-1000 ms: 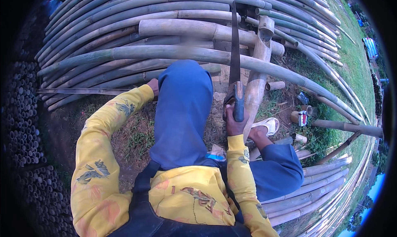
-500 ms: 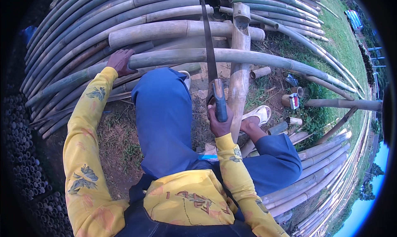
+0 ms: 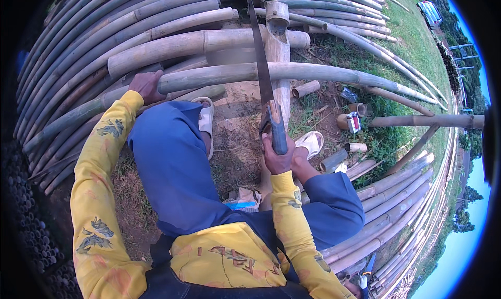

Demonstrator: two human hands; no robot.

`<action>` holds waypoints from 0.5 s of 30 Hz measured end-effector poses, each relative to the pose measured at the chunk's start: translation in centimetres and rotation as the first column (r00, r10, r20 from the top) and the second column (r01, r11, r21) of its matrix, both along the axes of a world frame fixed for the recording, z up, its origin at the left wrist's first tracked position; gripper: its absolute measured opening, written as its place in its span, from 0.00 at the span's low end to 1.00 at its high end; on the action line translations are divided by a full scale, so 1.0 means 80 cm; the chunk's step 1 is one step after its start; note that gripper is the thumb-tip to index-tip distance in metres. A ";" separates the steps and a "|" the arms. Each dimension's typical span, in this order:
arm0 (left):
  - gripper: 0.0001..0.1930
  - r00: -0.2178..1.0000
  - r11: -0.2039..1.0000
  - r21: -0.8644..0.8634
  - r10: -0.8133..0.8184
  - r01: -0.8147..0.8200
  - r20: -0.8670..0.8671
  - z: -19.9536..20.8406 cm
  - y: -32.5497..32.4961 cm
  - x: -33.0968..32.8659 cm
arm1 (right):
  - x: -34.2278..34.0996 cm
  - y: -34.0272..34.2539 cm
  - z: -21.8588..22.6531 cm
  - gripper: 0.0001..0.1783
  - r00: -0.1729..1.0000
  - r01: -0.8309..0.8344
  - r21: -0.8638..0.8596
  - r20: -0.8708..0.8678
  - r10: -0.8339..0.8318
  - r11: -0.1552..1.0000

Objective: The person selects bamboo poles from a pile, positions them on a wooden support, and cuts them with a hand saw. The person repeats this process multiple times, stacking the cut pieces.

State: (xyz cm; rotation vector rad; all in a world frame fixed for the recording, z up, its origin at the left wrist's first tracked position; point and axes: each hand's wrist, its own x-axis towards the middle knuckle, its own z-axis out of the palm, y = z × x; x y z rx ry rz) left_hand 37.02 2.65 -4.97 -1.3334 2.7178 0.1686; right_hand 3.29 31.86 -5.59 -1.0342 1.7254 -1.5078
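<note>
A long greenish-grey bamboo pole [image 3: 209,76] lies crosswise in front of me, over an upright notched bamboo post [image 3: 277,48]. Wrapped round its left part is my left hand [image 3: 147,87]. My right hand [image 3: 277,154] grips the dark handle of a handsaw [image 3: 264,79]. The saw's long tapering blade points away from me and crosses the pole just left of the post. Whether the teeth have cut into the pole I cannot tell. My left knee is beside the pole, below my left hand.
Many bamboo poles [image 3: 130,12] are stacked behind and to the left; more [image 3: 386,210] lie at the right. Short offcuts [image 3: 306,89] and a red-and-white packet [image 3: 354,123] are on the ground by my sandalled right foot. Lower right, another person's hand [image 3: 362,282] partly shows.
The view has shifted. My left hand and the pole have moved right relative to the post, and the saw is now nearer the post. My left leg has swung left, uncovering its sandalled foot.
</note>
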 end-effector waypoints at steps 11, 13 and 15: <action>0.30 0.999 1.000 -0.001 -0.002 0.002 0.039 0.004 0.003 -0.023 | -0.024 0.018 0.002 0.05 0.996 -0.038 0.068 -0.081 0.043 0.997; 0.30 0.999 1.000 0.002 -0.004 0.004 0.043 0.005 0.003 -0.019 | -0.019 0.030 0.010 0.06 0.997 -0.036 0.138 -0.059 0.044 0.990; 0.31 0.998 1.000 0.011 0.011 -0.012 0.055 0.005 0.003 -0.012 | -0.003 0.097 0.009 0.07 1.000 -0.006 0.102 -0.003 0.006 0.995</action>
